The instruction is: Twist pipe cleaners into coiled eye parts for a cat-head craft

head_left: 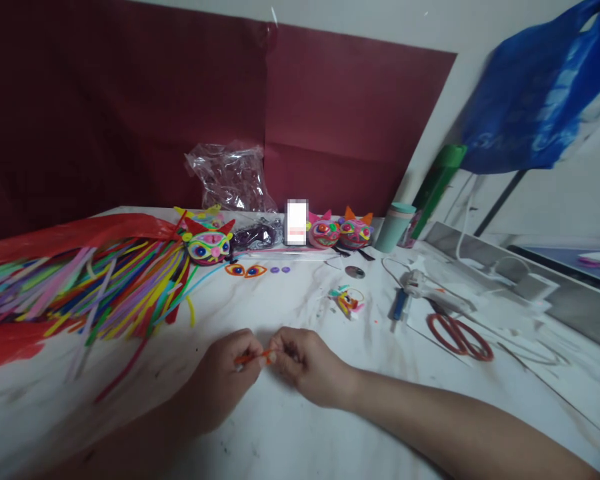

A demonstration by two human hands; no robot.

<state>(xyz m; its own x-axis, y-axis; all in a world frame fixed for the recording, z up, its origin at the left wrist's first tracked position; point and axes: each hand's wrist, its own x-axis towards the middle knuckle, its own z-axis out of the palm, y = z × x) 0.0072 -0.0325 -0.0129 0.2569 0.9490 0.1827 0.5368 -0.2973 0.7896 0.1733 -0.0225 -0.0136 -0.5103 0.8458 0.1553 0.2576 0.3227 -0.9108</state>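
Observation:
Both hands meet low in the middle over the white marbled table [300, 433]. A small orange strip [245, 359] is pinched by my left hand [233, 367], and its other end runs into the closed fingers of my right hand [303, 363]. The fingertips nearly touch. Beyond them lie two orange-rimmed eye shapes [246, 271] and two small purple discs [280, 270]. A little pile of coloured scraps [349, 300] is ahead of my right hand.
Many coloured strips [105, 287] spread at the left beside a decorated head [209, 247]. Two more heads [324, 230] stand at the back, near a green cup [395, 227]. Red-handled scissors [460, 337] and a glue gun [420, 283] lie right.

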